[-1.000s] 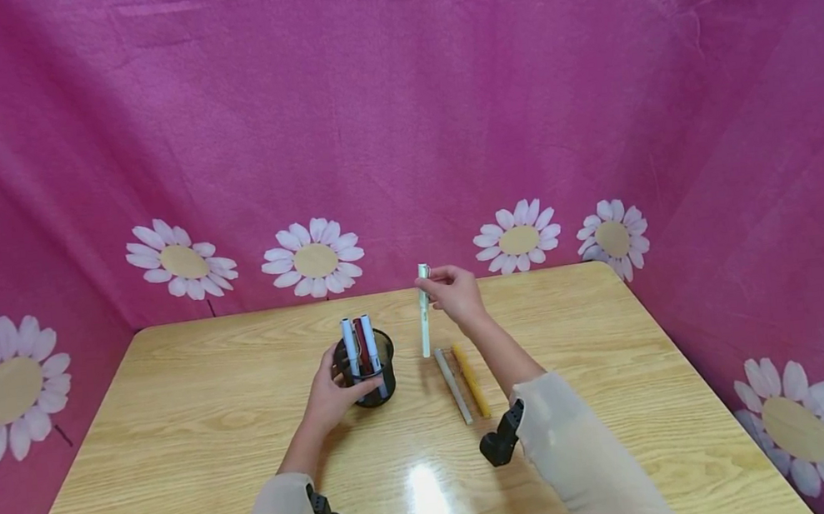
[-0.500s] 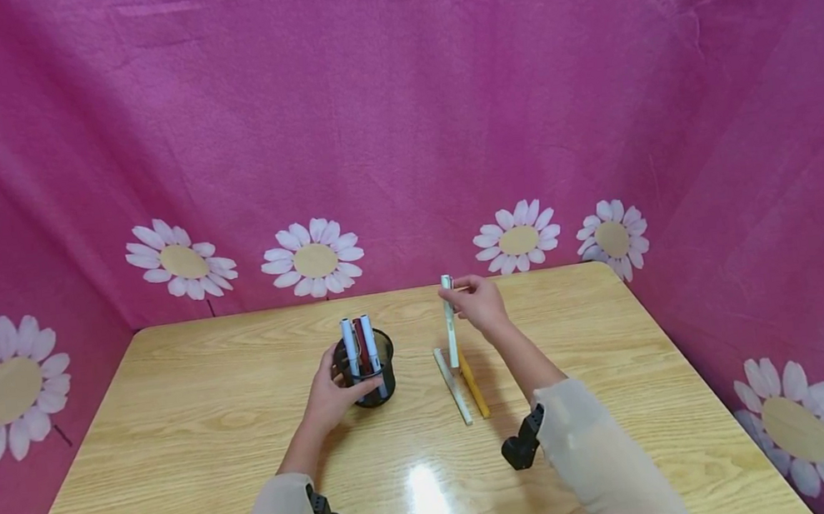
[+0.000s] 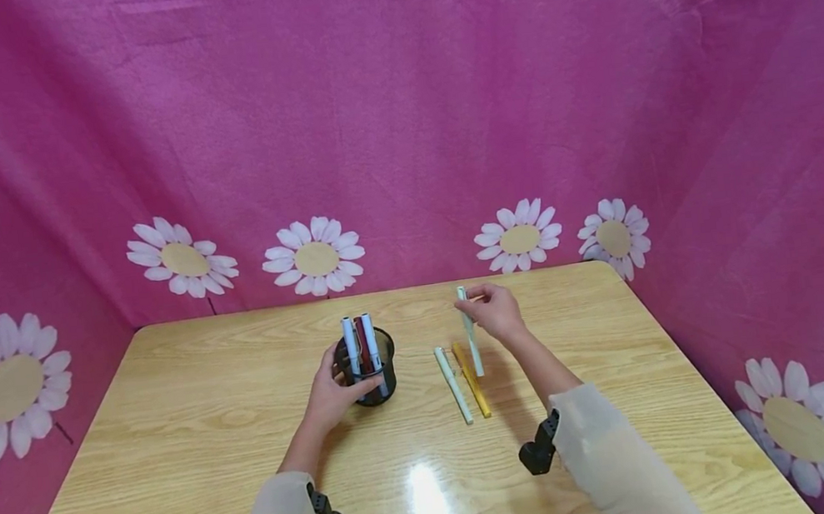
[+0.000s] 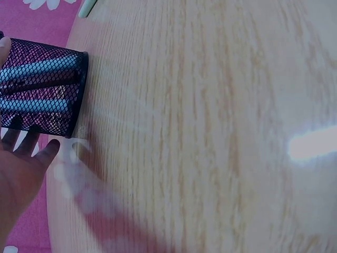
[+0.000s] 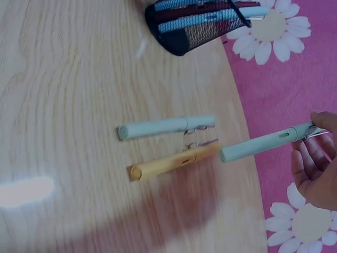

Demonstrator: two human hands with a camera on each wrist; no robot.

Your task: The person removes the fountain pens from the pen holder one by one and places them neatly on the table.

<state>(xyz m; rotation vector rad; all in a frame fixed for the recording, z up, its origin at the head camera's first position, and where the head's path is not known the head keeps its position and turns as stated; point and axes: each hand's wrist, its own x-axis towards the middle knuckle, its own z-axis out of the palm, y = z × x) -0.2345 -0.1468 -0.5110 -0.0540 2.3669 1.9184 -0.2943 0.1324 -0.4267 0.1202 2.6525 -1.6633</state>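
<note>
Right hand is shifting rightward, pinching a slim pale-green pen; left hand is gripping a round black-mesh cup.

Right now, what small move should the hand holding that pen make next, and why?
Probably lower the held pale green pen to the wooden table, right of the yellow pen: the right hand has carried it away from the black mesh pen cup, and it now hangs near the yellow pen and another pale green pen, which lie side by side.
</note>
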